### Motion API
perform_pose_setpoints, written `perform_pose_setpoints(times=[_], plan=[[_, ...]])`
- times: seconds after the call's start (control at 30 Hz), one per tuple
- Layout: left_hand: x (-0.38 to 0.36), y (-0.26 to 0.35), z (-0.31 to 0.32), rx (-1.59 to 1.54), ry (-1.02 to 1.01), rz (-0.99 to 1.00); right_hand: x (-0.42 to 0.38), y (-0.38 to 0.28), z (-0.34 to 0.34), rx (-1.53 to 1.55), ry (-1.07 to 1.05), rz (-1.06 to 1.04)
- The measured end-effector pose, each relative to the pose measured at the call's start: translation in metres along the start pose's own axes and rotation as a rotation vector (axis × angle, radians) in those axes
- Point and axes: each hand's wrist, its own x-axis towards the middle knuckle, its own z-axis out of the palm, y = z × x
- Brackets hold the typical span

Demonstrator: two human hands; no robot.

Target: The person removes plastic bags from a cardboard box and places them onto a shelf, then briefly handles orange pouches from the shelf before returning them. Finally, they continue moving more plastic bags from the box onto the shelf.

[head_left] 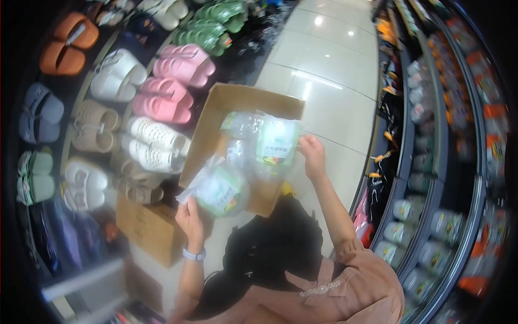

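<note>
My left hand (190, 220) is closed on the edge of a clear plastic pack (218, 189) with a green and white label. This pack is tilted over the near left side of an open cardboard box (259, 97). My right hand (312, 150) pinches the right edge of a second clear plastic pack (277, 141) with a similar label, held at the box's right side. Further clear packs (236, 125) lie inside the box, partly hidden behind the two in my hands. What the packs contain is hard to make out.
Shelves on the left carry pairs of slippers, among them pink ones (162, 100) and orange ones (70, 46). A closed cardboard box (148, 229) stands below them. Shelves on the right hold rows of clear packaged goods (407, 210). A tiled aisle (329, 54) runs ahead.
</note>
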Motion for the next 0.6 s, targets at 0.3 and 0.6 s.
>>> perform_pose_setpoints(times=[0.3,0.6], plan=[[-0.033,-0.002,-0.023,-0.204,-0.366,0.196,-0.166,-0.027,-0.050,0.407,0.382,-0.284],[-0.092,0.021,-0.015,-0.365,-0.833,0.206,-0.361,-0.033,-0.103,0.417,0.724,-0.587]])
